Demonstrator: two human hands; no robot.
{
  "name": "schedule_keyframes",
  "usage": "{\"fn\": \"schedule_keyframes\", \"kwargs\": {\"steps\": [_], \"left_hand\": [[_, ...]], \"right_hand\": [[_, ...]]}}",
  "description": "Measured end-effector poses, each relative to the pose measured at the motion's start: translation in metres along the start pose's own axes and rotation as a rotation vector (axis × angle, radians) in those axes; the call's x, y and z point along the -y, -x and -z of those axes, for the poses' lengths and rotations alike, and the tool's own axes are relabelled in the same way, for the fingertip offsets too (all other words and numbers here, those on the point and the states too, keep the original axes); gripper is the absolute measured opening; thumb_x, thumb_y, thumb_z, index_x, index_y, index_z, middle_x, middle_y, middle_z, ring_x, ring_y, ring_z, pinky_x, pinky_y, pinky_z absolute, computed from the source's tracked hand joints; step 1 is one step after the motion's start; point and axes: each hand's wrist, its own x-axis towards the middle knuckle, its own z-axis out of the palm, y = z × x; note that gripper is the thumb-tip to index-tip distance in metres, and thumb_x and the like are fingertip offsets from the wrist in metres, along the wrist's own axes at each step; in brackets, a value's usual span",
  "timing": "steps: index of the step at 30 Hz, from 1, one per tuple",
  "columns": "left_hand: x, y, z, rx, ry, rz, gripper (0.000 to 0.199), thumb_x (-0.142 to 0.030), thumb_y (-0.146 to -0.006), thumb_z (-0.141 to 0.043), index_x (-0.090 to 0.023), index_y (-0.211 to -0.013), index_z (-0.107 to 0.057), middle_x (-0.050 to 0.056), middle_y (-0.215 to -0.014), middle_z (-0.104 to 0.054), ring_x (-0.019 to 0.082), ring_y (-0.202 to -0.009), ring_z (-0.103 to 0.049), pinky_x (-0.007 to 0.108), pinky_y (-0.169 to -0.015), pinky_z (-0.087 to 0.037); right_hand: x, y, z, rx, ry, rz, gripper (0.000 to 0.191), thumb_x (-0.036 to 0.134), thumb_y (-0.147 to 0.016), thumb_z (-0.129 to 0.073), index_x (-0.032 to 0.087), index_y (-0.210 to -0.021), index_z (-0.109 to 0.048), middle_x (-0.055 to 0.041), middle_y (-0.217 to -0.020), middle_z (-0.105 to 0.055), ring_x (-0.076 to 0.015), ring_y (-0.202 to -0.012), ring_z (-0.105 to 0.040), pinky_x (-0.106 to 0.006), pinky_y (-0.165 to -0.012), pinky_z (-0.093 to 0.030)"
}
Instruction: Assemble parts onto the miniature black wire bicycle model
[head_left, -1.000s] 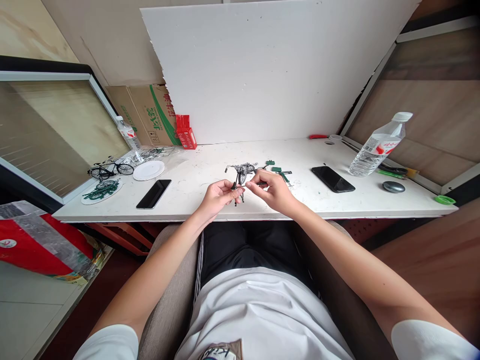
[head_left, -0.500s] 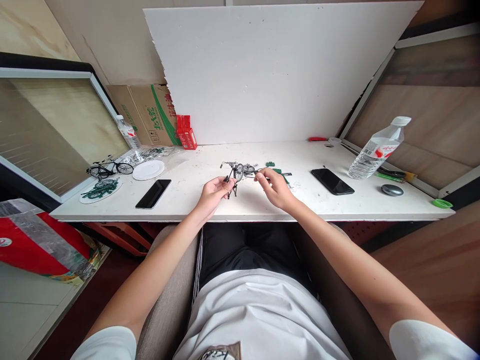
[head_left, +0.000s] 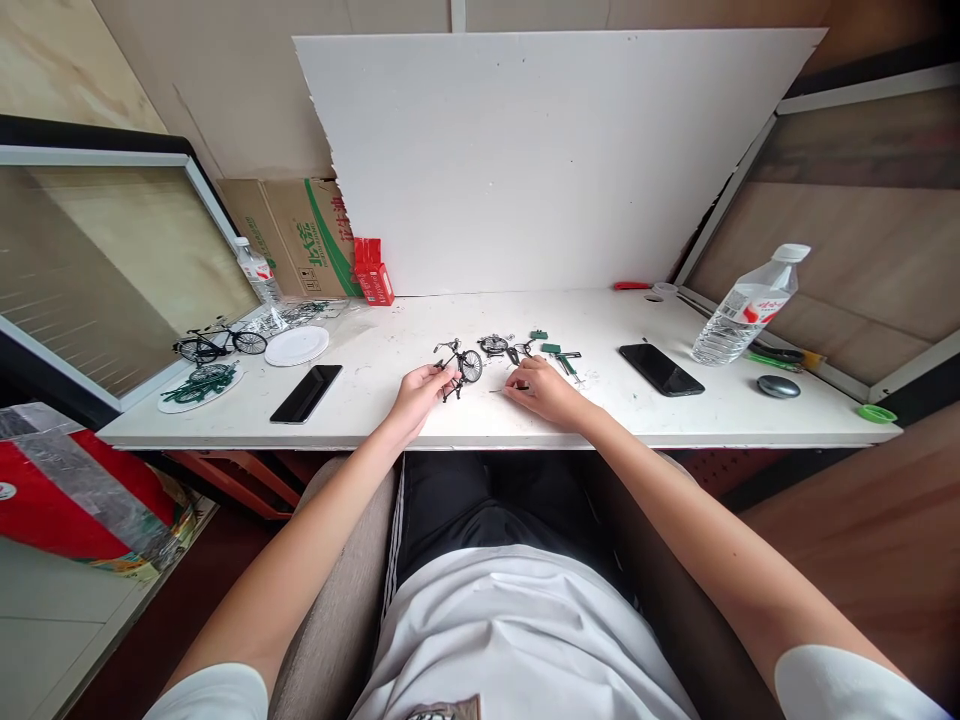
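My left hand [head_left: 417,391] pinches a small black model bicycle frame [head_left: 457,362] with one wheel fitted and holds it just above the white table [head_left: 480,425]. My right hand [head_left: 544,386] rests on the table to the right of it, fingers closed on a thin metal tool [head_left: 499,390] whose tip points left toward the frame. Just behind my hands lie a loose silver wheel [head_left: 493,345] and small green parts [head_left: 553,349].
Two black phones [head_left: 306,392] [head_left: 661,369] lie on the table. A finished model bicycle [head_left: 221,342], a white plate [head_left: 298,345] and a plate of green parts [head_left: 201,384] sit left. A water bottle [head_left: 739,305], grey mouse [head_left: 778,386] and green ring [head_left: 877,413] sit right.
Both hands have dropped toward the table. The bicycle frame has moved left and lower with my left hand, and my right hand with the tool has separated from it and settled on the tabletop.
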Motion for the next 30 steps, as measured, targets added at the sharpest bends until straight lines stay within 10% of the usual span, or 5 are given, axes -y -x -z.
{"fn": "schedule_keyframes", "kwargs": {"steps": [17, 30], "left_hand": [[0.003, -0.009, 0.011, -0.117, -0.250, 0.121, 0.016, -0.024, -0.094, -0.071, -0.015, -0.098, -0.058, 0.015, -0.106, -0.075, 0.021, -0.085, -0.072, 0.034, -0.070, -0.062], [0.003, -0.007, 0.017, -0.028, -0.105, 0.130, 0.031, -0.011, -0.079, -0.084, -0.017, -0.089, -0.055, 0.013, -0.106, -0.078, 0.024, -0.089, -0.079, 0.045, -0.099, -0.062]], "right_hand": [[-0.050, -0.008, -0.004, -0.110, 0.195, -0.153, 0.038, 0.038, -0.107, -0.047, 0.017, -0.127, -0.072, -0.0159, -0.138, -0.069, -0.0363, -0.135, -0.053, -0.051, -0.111, -0.046], [-0.059, -0.048, -0.009, 0.119, 0.360, -0.241, 0.041, 0.017, -0.106, -0.035, 0.014, -0.118, -0.074, -0.0196, -0.132, -0.073, -0.0388, -0.149, -0.040, -0.052, -0.111, -0.042]]}}
